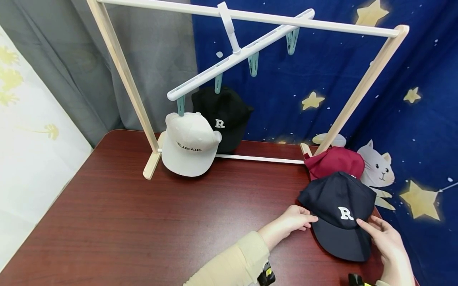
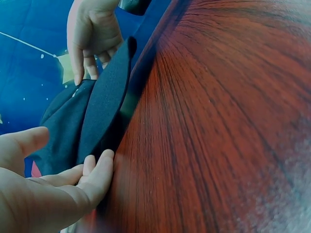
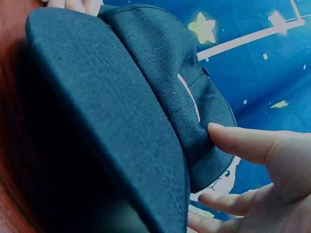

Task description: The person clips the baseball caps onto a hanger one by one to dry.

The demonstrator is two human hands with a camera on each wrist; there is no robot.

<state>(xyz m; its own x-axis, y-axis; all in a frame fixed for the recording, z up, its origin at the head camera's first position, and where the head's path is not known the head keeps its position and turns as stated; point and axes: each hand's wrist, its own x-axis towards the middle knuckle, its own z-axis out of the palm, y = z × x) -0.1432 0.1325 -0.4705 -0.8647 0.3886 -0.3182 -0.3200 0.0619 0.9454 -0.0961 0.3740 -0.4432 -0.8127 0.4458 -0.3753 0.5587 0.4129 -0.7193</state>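
Note:
A navy baseball cap (image 1: 343, 198) with a white R lies at the table's right, its brim toward me. My left hand (image 1: 295, 218) is at the left side of its brim. In the left wrist view the left fingers (image 2: 99, 177) lie along the brim's edge, while the thumb (image 2: 31, 141) stands away. My right hand (image 1: 388, 240) is at the cap's right side. Its thumb (image 3: 228, 138) touches the crown near the R, and its other fingers are spread beside the cap, their tips partly hidden behind the brim.
Behind the navy cap is a maroon cap (image 1: 336, 161). A wooden rack (image 1: 127, 79) carries a white hanger (image 1: 236, 57) with several teal clips (image 1: 253, 65). A white cap (image 1: 189, 139) hangs at its left end, with a black cap (image 1: 232, 115) behind. The patterned curtain (image 1: 422, 131) borders the table's right side.

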